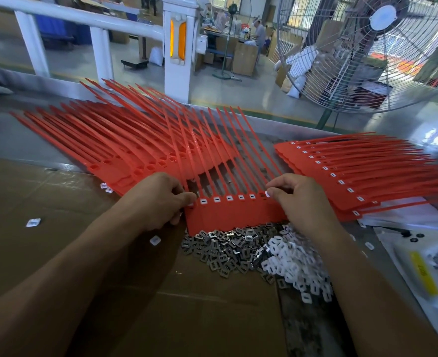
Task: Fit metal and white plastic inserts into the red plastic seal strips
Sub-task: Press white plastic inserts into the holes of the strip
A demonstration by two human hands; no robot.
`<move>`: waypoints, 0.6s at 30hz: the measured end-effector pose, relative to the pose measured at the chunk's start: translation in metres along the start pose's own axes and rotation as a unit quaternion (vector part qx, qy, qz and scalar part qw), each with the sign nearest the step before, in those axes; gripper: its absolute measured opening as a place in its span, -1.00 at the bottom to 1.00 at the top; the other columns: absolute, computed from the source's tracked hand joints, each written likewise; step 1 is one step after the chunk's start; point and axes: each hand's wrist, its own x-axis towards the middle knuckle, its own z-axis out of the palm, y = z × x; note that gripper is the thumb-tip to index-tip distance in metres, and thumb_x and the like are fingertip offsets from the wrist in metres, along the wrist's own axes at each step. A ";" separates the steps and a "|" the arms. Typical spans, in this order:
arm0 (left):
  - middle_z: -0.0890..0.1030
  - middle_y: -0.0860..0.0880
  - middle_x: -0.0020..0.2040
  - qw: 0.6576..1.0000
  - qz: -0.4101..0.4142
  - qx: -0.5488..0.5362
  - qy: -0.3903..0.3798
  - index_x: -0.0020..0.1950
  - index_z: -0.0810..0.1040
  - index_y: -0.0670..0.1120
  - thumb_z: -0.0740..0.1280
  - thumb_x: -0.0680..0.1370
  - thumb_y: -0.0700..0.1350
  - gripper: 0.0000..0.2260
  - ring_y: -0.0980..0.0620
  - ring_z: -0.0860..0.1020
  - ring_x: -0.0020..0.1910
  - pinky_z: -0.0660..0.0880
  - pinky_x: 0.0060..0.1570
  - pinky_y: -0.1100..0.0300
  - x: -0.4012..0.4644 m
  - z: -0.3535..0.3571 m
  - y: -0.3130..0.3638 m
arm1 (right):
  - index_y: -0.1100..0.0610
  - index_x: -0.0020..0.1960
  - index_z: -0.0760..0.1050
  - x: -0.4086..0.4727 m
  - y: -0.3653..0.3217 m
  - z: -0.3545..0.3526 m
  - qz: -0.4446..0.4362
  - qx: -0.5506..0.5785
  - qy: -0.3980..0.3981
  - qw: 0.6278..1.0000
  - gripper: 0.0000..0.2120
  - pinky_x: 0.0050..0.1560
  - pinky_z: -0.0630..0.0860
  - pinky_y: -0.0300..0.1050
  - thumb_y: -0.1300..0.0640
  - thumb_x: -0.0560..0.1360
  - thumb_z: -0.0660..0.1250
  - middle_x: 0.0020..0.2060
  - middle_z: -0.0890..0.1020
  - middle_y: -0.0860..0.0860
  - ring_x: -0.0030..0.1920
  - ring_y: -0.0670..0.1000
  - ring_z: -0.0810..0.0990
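A joined row of red seal strips (234, 213) lies in front of me, its tails pointing away, with several white inserts seated along its heads. My left hand (158, 199) grips the row's left end. At the row's right end my right hand (300, 202) pinches a white plastic insert (267, 194) against a strip head. Just below the row lie a heap of metal inserts (228, 249) and a heap of white plastic inserts (294, 266). An unfilled stack of red strips (114, 140) spreads to the left. A filled stack (362, 173) lies to the right.
Brown cardboard (58, 202) covers the bench, with stray white inserts (33, 222) on it. A white tool with a yellow label (424, 274) lies at the right edge. A large standing fan (372, 50) and a white railing (101, 24) stand behind the bench.
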 end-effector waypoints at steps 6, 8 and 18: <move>0.62 0.00 -0.47 1.000 -0.003 0.000 -0.003 -0.10 0.61 -0.06 0.35 0.62 0.09 -0.76 0.15 0.40 -0.63 0.33 -0.61 0.28 -0.001 0.000 0.000 | -0.01 0.03 0.70 0.005 0.001 0.007 0.004 -0.032 -0.013 0.999 -0.91 -0.12 0.37 -0.44 0.13 0.60 0.42 -0.06 0.70 -0.18 -0.04 -0.28 0.60; 0.61 0.00 -0.47 1.000 -0.004 0.000 -0.004 -0.10 0.61 -0.06 0.34 0.63 0.09 -0.75 0.14 0.40 -0.63 0.33 -0.61 0.27 -0.001 0.000 0.000 | -0.01 0.05 0.71 0.005 0.000 0.008 0.000 -0.039 -0.014 0.999 -0.90 -0.10 0.37 -0.44 0.12 0.60 0.42 -0.06 0.69 -0.18 -0.04 -0.31 0.58; 0.61 0.00 -0.48 1.000 -0.004 0.001 -0.001 -0.10 0.62 -0.06 0.34 0.63 0.08 -0.75 0.15 0.40 -0.63 0.32 -0.61 0.27 -0.002 0.001 0.001 | -0.03 0.02 0.72 0.004 -0.003 0.011 -0.003 -0.059 -0.022 0.998 -0.90 0.02 0.46 -0.24 0.12 0.58 0.44 -0.04 0.69 -0.17 0.02 -0.16 0.63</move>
